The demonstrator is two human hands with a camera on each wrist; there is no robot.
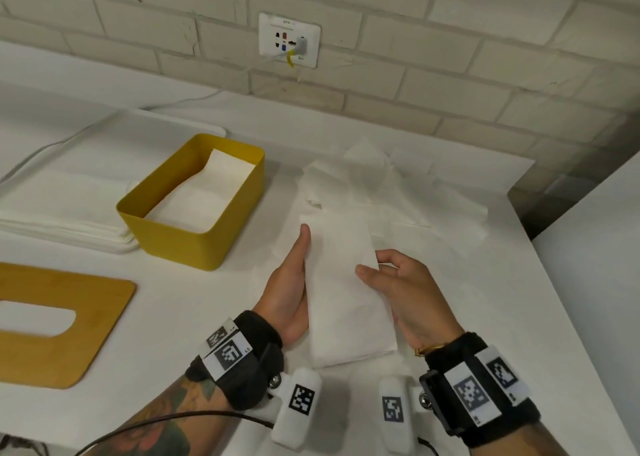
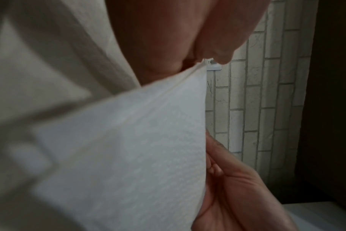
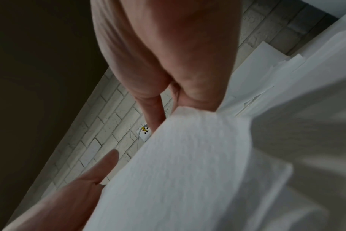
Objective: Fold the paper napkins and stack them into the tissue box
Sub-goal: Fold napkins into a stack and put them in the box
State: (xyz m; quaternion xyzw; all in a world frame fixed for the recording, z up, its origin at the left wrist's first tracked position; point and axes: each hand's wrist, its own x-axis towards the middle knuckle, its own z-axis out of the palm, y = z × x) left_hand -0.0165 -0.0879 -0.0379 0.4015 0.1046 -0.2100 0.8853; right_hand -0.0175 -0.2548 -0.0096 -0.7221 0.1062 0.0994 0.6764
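A folded white napkin is held over the table between both hands. My left hand grips its left long edge, thumb on top and fingers hidden beneath. My right hand pinches the right edge, thumb on top. The left wrist view shows my left hand pinching the napkin, with the right hand below. The right wrist view shows my right hand on the napkin. The yellow tissue box stands open to the left, with folded napkins inside.
Loose unfolded napkins lie in a pile behind the hands. A wooden lid with an oval slot lies at the near left. A white tray with stacked napkins sits left of the box. The brick wall has a socket.
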